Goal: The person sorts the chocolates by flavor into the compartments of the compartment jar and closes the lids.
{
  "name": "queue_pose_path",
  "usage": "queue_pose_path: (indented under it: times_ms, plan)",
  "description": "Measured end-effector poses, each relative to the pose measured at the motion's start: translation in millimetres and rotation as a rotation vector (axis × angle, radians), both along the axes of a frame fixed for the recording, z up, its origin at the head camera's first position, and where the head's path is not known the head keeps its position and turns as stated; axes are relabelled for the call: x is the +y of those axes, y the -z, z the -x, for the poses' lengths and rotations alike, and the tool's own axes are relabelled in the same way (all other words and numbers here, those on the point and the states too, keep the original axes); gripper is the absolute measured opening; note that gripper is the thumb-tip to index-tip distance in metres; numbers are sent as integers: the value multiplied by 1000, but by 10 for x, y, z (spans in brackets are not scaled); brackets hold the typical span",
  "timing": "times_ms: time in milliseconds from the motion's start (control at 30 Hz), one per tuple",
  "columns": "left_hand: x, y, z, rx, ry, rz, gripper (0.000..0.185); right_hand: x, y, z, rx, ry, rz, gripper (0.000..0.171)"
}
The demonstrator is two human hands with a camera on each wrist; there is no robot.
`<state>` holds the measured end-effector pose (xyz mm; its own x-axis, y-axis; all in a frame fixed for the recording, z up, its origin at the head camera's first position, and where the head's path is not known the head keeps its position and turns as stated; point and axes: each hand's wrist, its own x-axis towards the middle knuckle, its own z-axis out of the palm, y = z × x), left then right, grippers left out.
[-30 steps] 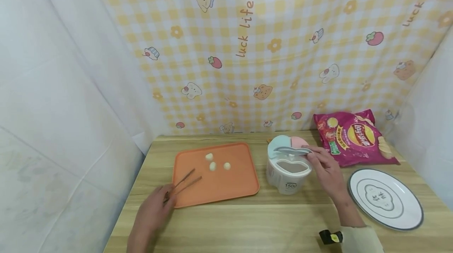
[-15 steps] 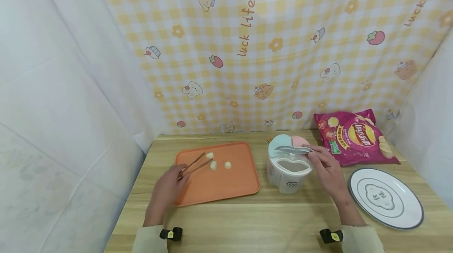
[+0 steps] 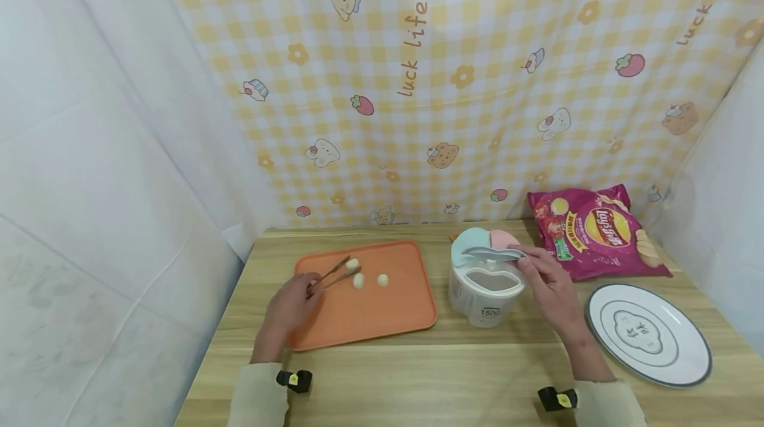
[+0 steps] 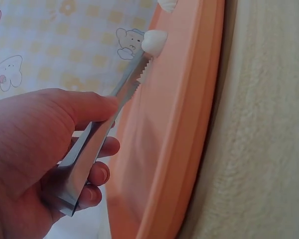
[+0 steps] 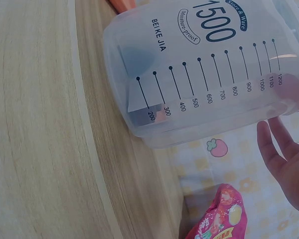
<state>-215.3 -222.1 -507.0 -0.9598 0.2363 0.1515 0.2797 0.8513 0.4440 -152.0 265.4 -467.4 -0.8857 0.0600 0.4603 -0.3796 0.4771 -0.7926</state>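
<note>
The left hand [image 3: 290, 307] grips a pair of metal tongs [image 3: 333, 273] near their closed end, thumb on top and fingers curled beneath, so the toothed tips reach out over the orange tray [image 3: 382, 314]. In the left wrist view the tips [image 4: 139, 74] touch one small white ball [image 4: 154, 41]; whether they have closed on it I cannot tell. Three such balls lie close together on the far half of the tray, within easy reach of the tongs.

The right hand [image 3: 550, 284] holds up the hinged lid [image 3: 492, 253] of a clear measuring container [image 3: 486, 294], fingertips pinching its edge, which keeps the mouth of the container uncovered. The container stands on the desk [image 3: 418, 374] just beside the tray's right edge. Through its marked wall in the right wrist view it looks empty.

A red bag of crisps [image 3: 593, 231] lies behind the right hand, and a white plate [image 3: 647, 334] sits near the desk's right edge.
</note>
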Motion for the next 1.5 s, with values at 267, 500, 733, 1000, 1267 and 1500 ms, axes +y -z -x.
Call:
queue_pose_path:
  times_ms: [267,500,733,1000,1267,1500]
  plan:
    - [30,-2,5,-16,6,-12,14,-1,-1,6,8,-4,10,29]
    - [59,0,-6,-10,-8,10,8,7,9,5,5,-3,4,29]
    - [69,-10,-25,-21,-28,16,7,9,20,13,7,-4,10,29]
    - [111,-150,-94,40,0,-27,5,6,27,20,19,-8,19,28]
    - [281,-465,-312,149,126,-157,12,9,25,17,6,0,6,29]
    - [594,-658,-516,301,275,-179,20,10,18,14,6,-1,0,29]
